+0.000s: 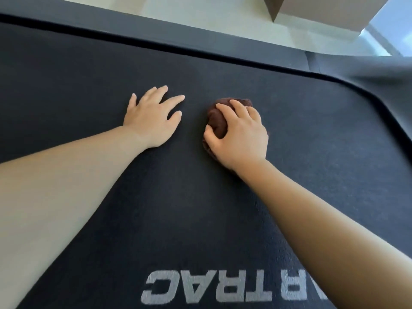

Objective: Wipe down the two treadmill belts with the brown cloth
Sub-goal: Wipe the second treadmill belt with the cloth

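A dark treadmill belt (289, 170) fills most of the view, with white lettering near the bottom edge. On the belt's middle lies a bunched brown cloth (219, 121). My right hand (239, 132) grips it from above with curled fingers and presses it onto the belt. To its left, my left hand (152, 118) rests flat on the belt with fingers spread and holds nothing. Only one belt is in view.
A grey side rail (200, 41) runs along the belt's far edge and curves round at the right. Beyond it lie a pale floor (200, 10) and a brown cardboard box (323, 12) at the top right.
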Action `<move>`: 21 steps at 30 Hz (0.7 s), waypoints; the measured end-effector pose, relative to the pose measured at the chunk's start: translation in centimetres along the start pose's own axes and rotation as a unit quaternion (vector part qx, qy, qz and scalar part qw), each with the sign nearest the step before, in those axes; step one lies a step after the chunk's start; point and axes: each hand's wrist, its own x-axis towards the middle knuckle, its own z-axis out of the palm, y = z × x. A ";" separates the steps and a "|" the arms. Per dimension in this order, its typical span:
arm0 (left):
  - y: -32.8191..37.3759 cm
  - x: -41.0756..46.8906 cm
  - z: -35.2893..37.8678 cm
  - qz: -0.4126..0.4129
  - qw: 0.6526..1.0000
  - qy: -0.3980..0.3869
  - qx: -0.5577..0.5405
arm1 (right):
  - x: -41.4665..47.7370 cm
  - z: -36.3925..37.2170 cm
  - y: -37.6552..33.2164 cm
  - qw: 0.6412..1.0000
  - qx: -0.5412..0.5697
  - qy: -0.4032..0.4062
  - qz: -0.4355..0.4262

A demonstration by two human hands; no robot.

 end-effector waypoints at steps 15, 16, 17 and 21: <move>0.3 0.9 0.3 -0.027 0.999 0.026 0.014 | 17.7 6.2 0.2 0.988 0.047 -0.078 -0.125; 0.3 0.9 0.2 -0.028 0.999 0.024 0.012 | 17.5 6.3 0.3 0.989 0.047 -0.076 -0.120; 0.3 0.9 0.2 -0.029 0.999 0.023 0.011 | 17.4 6.2 0.5 0.989 0.047 -0.075 -0.116; 0.1 0.9 0.4 -0.026 0.999 0.028 0.007 | 16.3 5.3 1.6 0.994 0.028 -0.068 -0.080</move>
